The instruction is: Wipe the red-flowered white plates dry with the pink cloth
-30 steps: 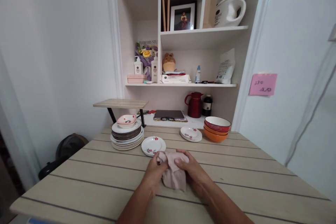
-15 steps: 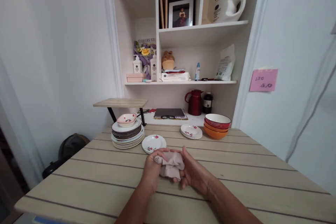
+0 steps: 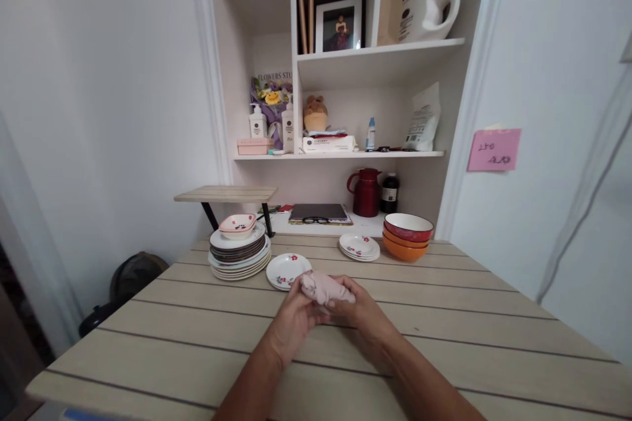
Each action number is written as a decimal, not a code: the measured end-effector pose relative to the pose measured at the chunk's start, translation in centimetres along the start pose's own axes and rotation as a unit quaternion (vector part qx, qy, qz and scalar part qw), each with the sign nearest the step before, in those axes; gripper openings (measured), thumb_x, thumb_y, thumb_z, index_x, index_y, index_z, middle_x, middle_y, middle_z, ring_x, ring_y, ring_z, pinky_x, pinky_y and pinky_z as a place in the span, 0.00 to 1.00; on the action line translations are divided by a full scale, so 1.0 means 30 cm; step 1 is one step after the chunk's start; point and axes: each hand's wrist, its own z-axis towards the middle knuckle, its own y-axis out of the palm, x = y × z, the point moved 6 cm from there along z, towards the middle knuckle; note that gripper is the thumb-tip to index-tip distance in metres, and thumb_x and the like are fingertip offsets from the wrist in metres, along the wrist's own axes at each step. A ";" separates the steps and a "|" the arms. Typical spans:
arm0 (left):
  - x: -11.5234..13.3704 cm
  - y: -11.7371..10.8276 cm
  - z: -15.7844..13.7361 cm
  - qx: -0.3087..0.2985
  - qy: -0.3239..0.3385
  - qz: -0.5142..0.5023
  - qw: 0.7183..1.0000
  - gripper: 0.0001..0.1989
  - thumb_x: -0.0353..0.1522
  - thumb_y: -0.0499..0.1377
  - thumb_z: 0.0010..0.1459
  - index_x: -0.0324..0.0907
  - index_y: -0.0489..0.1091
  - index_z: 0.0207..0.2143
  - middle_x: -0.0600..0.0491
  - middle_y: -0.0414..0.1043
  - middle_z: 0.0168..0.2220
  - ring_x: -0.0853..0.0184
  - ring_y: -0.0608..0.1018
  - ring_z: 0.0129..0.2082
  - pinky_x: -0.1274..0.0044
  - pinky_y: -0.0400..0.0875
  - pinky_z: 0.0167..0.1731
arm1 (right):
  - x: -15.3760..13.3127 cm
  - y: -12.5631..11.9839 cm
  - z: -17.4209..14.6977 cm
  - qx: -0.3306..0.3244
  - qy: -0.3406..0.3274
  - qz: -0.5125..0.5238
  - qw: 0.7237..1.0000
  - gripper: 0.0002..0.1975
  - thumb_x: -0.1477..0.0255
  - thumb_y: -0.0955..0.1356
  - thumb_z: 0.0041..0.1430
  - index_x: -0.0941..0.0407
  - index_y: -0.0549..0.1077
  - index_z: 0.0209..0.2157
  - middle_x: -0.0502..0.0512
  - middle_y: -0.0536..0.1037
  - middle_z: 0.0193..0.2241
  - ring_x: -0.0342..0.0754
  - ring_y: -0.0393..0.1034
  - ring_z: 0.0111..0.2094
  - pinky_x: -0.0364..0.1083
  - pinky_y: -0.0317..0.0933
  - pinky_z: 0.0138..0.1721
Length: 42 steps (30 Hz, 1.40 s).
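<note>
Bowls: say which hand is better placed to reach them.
Probably the right hand: it is nearer the bowls, on their side of the cloth, which it and the left hand hold.

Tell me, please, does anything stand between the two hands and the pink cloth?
Nothing visible does: the left hand and right hand both hold the cloth directly. The nearest flowered plate lies beyond the left hand, not between.

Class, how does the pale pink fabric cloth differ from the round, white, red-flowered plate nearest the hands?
The pale pink fabric cloth is bunched; the round, white, red-flowered plate lies flat. The left hand and right hand hold the cloth; the plate sits beyond them. Both are pale in colour.
</note>
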 end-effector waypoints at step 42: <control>0.101 -0.365 -0.062 0.401 0.186 -0.222 0.869 0.07 0.24 0.63 0.52 0.40 0.74 0.35 0.50 0.78 0.38 0.70 0.78 0.32 0.81 0.71 0.26 | 0.185 -0.003 0.406 0.158 0.238 -0.303 0.909 0.16 0.64 0.71 0.56 0.61 0.74 0.40 0.63 0.78 0.35 0.51 0.74 0.35 0.45 0.65 0.32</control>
